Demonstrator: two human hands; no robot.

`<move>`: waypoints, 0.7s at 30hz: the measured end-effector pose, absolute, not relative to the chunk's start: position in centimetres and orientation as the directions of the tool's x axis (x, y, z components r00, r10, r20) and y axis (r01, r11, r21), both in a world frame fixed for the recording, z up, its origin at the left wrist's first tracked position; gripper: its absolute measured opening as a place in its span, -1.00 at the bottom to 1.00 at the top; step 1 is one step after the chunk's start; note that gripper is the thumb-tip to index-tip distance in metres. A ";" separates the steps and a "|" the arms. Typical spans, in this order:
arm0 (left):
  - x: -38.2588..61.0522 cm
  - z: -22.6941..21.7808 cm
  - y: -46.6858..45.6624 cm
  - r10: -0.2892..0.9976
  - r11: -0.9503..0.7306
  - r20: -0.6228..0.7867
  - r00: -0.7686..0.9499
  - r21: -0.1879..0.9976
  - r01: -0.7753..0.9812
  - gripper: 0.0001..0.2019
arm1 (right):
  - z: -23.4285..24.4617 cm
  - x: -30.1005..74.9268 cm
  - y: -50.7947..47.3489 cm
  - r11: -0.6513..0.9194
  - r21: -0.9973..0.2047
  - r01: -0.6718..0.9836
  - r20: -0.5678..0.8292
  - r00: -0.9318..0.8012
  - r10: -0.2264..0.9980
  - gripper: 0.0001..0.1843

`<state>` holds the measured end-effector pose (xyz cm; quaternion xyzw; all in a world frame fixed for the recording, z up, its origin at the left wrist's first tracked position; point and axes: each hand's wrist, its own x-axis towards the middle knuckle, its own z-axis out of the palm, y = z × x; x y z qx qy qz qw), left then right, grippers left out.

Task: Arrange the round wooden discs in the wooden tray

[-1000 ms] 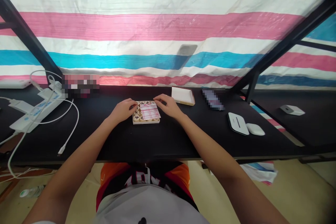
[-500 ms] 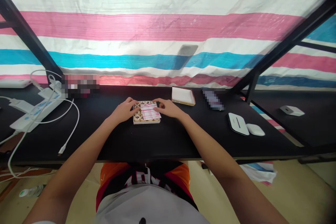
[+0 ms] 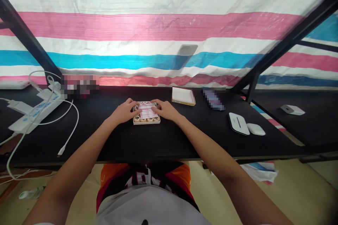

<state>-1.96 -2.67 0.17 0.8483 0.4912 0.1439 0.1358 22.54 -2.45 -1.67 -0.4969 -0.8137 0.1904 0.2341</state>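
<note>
A small shallow white box (image 3: 146, 123) of round Chinese chess pieces (image 3: 136, 118) sits on the black desk in front of me. Over the pieces lies a folded paper chessboard (image 3: 147, 110), white with red lines. At its left edge, the bent fingers and thumb of my left hand (image 3: 125, 110) grip the paper. My right hand (image 3: 166, 109) has the opposite edge, thumb on the paper and fingers curled at the far right corner. Pieces show around the paper; those beneath it are hidden.
The box lid (image 3: 183, 96) lies behind and right of my hands. Farther right are a blurred phone (image 3: 213, 99), a white flat device (image 3: 238, 123) and a white rounded case (image 3: 256, 129). A power strip (image 3: 37, 112) with white cables (image 3: 71, 135) occupies the left side.
The folded paper has shifted left and straightened over the pieces. My right hand has moved slightly left with it; my left hand has stayed almost in place.
</note>
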 end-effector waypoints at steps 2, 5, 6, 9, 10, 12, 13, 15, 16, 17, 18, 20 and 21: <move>-1.9 0.2 -2.7 0.874 -0.478 0.104 0.476 0.373 0.796 -0.54 | -1.6 22.5 -2.5 0.422 -0.537 0.731 0.185 -0.386 0.904 -0.59; -1.9 0.2 -2.7 0.880 -0.465 0.094 0.466 0.374 0.802 -0.53 | -1.4 22.6 -2.6 0.429 -0.543 0.722 0.172 -0.405 0.898 -0.56; -1.8 0.2 -2.7 0.883 -0.460 0.092 0.461 0.373 0.806 -0.53 | -1.3 22.7 -2.6 0.436 -0.550 0.712 0.162 -0.421 0.893 -0.55; -1.8 0.2 -2.6 0.888 -0.450 0.086 0.452 0.367 0.814 -0.52 | -1.0 23.1 -2.6 0.445 -0.572 0.689 0.126 -0.463 0.878 -0.49; -1.8 0.2 -2.6 0.888 -0.449 0.084 0.451 0.366 0.815 -0.51 | -0.9 23.2 -2.6 0.444 -0.575 0.687 0.115 -0.470 0.875 -0.47; -1.8 0.1 -2.5 0.889 -0.447 0.079 0.451 0.368 0.815 -0.49 | -0.9 23.3 -2.5 0.443 -0.576 0.687 0.103 -0.476 0.873 -0.44; -1.8 0.1 -2.5 0.889 -0.447 0.078 0.452 0.371 0.814 -0.49 | -0.9 23.4 -2.5 0.442 -0.577 0.687 0.101 -0.477 0.873 -0.43; -1.9 0.0 -2.4 0.889 -0.444 0.077 0.451 0.380 0.811 -0.47 | -0.9 23.4 -2.5 0.443 -0.584 0.681 0.099 -0.482 0.871 -0.41; -1.9 -0.1 -2.4 0.891 -0.440 0.077 0.447 0.385 0.811 -0.46 | -0.9 23.4 -2.5 0.443 -0.588 0.677 0.098 -0.484 0.869 -0.40; -1.9 -0.1 -2.3 0.894 -0.435 0.079 0.441 0.389 0.812 -0.46 | -1.0 23.4 -2.5 0.443 -0.592 0.673 0.097 -0.486 0.869 -0.39; -1.8 -0.2 -2.2 0.897 -0.430 0.082 0.435 0.394 0.812 -0.46 | -1.0 23.4 -2.4 0.441 -0.596 0.672 0.095 -0.486 0.869 -0.38; -1.8 -0.4 -2.1 0.900 -0.424 0.091 0.425 0.405 0.810 -0.46 | -1.0 23.4 -2.4 0.430 -0.599 0.675 0.091 -0.476 0.874 -0.38; -1.8 -0.5 -2.0 0.901 -0.423 0.094 0.424 0.412 0.807 -0.47 | -1.1 23.4 -2.4 0.424 -0.599 0.679 0.090 -0.470 0.878 -0.38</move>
